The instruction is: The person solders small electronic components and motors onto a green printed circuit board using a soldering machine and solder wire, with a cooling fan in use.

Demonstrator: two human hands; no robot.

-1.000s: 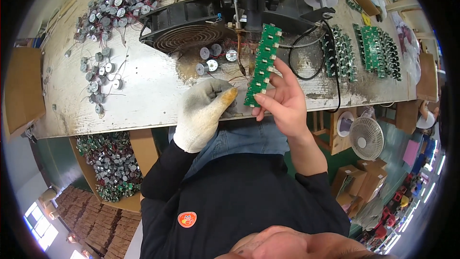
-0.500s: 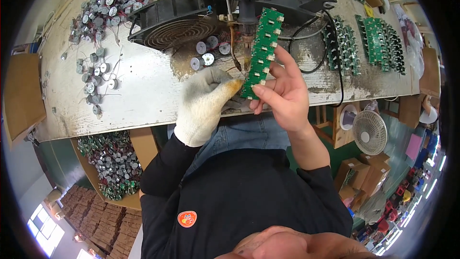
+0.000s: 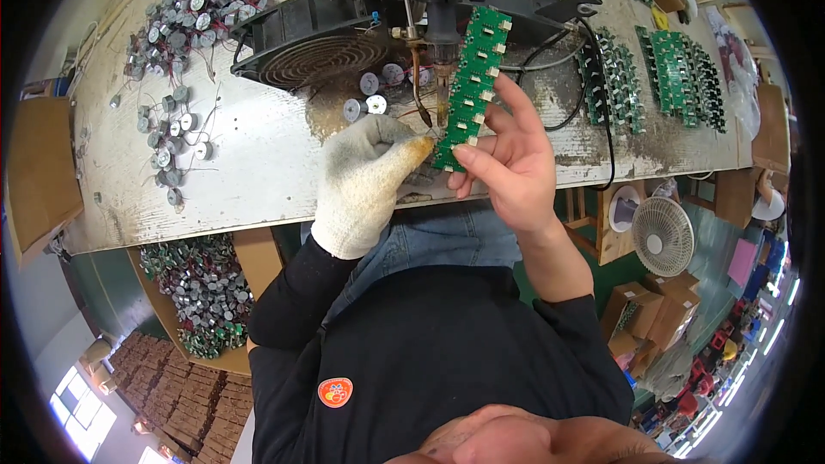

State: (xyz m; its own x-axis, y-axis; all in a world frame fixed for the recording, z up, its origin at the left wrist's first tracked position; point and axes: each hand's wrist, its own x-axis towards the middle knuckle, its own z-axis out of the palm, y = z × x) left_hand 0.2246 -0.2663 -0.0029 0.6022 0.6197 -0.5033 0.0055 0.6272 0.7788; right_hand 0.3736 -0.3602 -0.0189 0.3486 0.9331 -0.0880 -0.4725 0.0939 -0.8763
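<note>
My right hand [image 3: 514, 167], bare, grips a long green circuit board [image 3: 474, 90] by its lower end, thumb on the face. The board is held tilted and carries a row of small white connectors. My left hand [image 3: 365, 176] wears a white glove with stained fingertips. Its thumb and forefinger are pinched at the board's lower left edge; what is between them is too small to make out. Just above the pinch ends the tip of a soldering iron [image 3: 422, 107] on a stand. Several small round motors [image 3: 375, 105] with thin wires lie beyond the glove.
A black fan [image 3: 318, 43] stands behind my left hand. Piles of motors [image 3: 202, 9] cover the table's far left. Rows of circuit boards [image 3: 679, 77] lie at the right. A black cable [image 3: 608, 120] hangs over the front edge. Below left is a box [image 3: 232, 361] filled with motors.
The board has risen slightly in my right hand. Some motors beyond the glove have shifted a little to the right. My left hand stays pinched, nearly in the same place.
</note>
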